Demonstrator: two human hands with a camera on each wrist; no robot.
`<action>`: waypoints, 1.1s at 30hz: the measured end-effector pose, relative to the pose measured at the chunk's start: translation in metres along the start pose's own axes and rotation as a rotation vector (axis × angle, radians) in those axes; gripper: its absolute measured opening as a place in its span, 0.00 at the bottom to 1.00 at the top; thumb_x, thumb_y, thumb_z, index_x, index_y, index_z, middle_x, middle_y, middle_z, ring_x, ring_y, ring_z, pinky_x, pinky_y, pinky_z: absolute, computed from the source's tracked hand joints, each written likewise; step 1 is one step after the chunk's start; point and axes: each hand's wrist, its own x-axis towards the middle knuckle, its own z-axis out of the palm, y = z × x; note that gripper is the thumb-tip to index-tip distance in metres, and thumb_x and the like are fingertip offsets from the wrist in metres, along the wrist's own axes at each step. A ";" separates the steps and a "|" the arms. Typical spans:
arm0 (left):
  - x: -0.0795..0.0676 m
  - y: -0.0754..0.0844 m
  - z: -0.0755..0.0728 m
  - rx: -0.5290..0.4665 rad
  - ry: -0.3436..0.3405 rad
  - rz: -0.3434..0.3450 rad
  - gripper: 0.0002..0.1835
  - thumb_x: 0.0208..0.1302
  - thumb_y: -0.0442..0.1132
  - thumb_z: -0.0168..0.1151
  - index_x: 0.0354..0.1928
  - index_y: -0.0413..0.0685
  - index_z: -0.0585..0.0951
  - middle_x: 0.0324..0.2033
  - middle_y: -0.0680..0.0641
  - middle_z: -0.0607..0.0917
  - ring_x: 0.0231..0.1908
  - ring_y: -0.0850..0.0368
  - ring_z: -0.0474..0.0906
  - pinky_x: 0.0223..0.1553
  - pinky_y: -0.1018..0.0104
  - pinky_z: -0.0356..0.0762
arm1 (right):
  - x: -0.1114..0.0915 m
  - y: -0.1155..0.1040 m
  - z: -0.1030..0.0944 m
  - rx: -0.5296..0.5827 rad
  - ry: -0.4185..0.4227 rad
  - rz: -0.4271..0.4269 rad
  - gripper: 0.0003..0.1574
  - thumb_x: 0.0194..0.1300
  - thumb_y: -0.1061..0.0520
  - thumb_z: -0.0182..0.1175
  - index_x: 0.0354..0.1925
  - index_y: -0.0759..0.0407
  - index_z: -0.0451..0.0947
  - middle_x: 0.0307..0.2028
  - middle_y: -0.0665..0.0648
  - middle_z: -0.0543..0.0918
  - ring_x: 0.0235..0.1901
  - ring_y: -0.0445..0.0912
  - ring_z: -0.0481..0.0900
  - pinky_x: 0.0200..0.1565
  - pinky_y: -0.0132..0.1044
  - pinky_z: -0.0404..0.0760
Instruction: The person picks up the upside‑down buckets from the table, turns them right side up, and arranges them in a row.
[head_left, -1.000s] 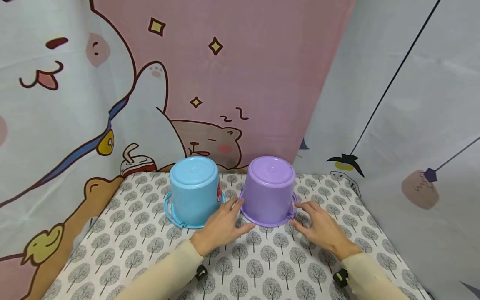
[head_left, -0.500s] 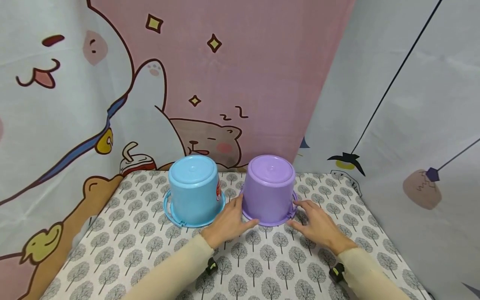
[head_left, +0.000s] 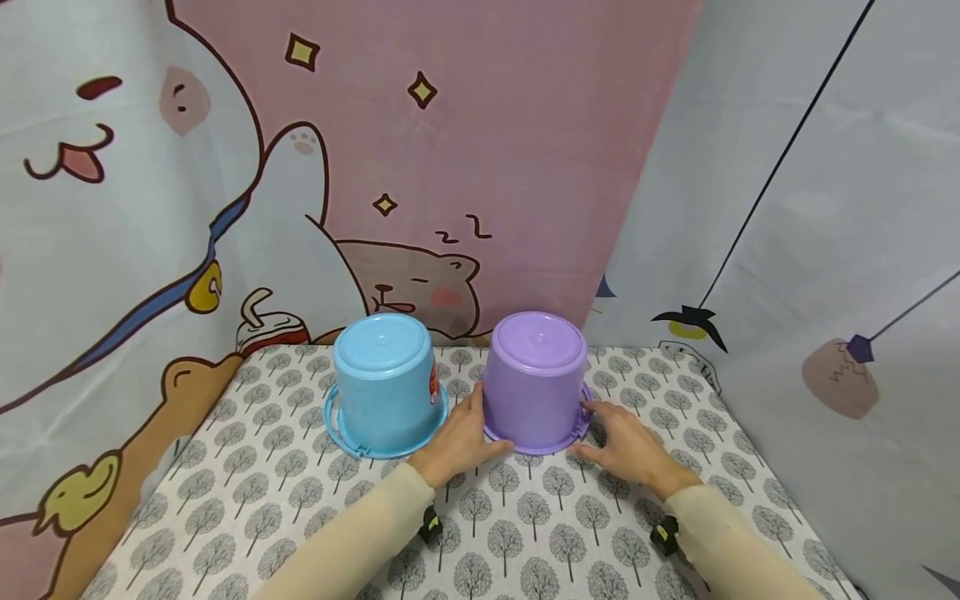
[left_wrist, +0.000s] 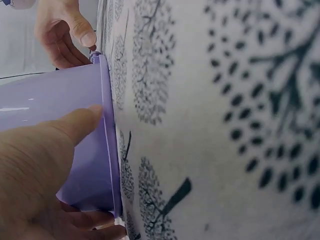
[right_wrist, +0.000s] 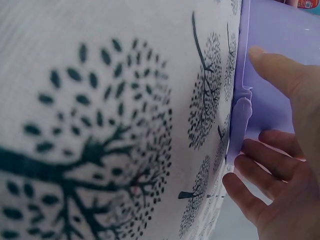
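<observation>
A purple bucket stands upside down on the cloth, its rim and handle at the bottom. In the head view my left hand lies along its left side, with the thumb across the front near the rim. The left wrist view shows that thumb at the bucket wall and the fingers low at its other side. On the right, my right hand has its fingers extended beside the handle; the thumb reaches toward the front rim. A light blue bucket, likewise upside down, is left of the left hand.
A white cloth printed with grey trees covers the table. Behind it hangs a pink and white cartoon curtain, with a grey-white curtain at the right. The blue bucket's handle sticks out to its left.
My left hand has moved right and inward, up against the purple bucket. The right hand has shifted slightly closer to its side. Both buckets stay where they were.
</observation>
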 end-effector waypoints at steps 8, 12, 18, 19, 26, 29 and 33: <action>0.002 -0.005 0.001 -0.005 0.003 0.039 0.75 0.65 0.54 0.91 0.94 0.31 0.45 0.85 0.22 0.69 0.83 0.26 0.74 0.86 0.36 0.77 | 0.004 0.003 0.003 0.021 -0.016 -0.027 0.63 0.65 0.38 0.88 0.81 0.71 0.73 0.75 0.77 0.83 0.75 0.75 0.82 0.78 0.75 0.82; 0.003 -0.005 0.000 0.000 0.007 0.052 0.75 0.64 0.52 0.91 0.93 0.29 0.46 0.85 0.20 0.69 0.82 0.25 0.76 0.85 0.37 0.78 | 0.007 0.001 0.004 0.021 -0.008 -0.039 0.61 0.65 0.39 0.88 0.80 0.70 0.73 0.74 0.76 0.84 0.74 0.74 0.84 0.77 0.73 0.83; 0.003 -0.003 0.000 0.023 0.011 0.055 0.76 0.63 0.52 0.92 0.92 0.25 0.46 0.84 0.19 0.70 0.81 0.25 0.76 0.85 0.39 0.79 | 0.007 0.001 0.005 0.041 0.011 -0.066 0.60 0.64 0.41 0.89 0.79 0.71 0.74 0.73 0.75 0.85 0.72 0.72 0.86 0.75 0.71 0.86; 0.002 -0.003 0.000 0.028 0.011 0.055 0.76 0.63 0.52 0.92 0.92 0.25 0.46 0.84 0.19 0.70 0.81 0.25 0.76 0.85 0.39 0.79 | 0.007 0.001 0.006 0.045 0.015 -0.070 0.60 0.64 0.41 0.89 0.79 0.71 0.74 0.73 0.75 0.86 0.72 0.72 0.86 0.75 0.71 0.86; 0.000 0.000 0.002 0.046 0.017 0.061 0.77 0.60 0.53 0.94 0.91 0.22 0.47 0.82 0.18 0.72 0.80 0.25 0.78 0.84 0.40 0.80 | 0.001 0.003 0.006 0.073 0.016 -0.084 0.60 0.63 0.42 0.89 0.79 0.69 0.74 0.72 0.74 0.86 0.70 0.70 0.87 0.73 0.69 0.89; -0.001 0.002 0.002 0.040 0.022 0.050 0.79 0.58 0.55 0.94 0.91 0.23 0.48 0.81 0.17 0.72 0.80 0.24 0.78 0.84 0.38 0.80 | -0.001 0.004 0.005 0.092 0.021 -0.072 0.61 0.62 0.44 0.90 0.80 0.68 0.72 0.73 0.73 0.85 0.71 0.69 0.87 0.73 0.69 0.89; -0.003 0.005 0.001 0.012 0.034 0.042 0.80 0.56 0.57 0.95 0.92 0.26 0.49 0.80 0.17 0.74 0.79 0.23 0.78 0.82 0.36 0.82 | -0.005 0.004 0.003 0.116 0.028 -0.063 0.65 0.62 0.47 0.90 0.84 0.67 0.68 0.75 0.73 0.84 0.72 0.70 0.86 0.72 0.69 0.89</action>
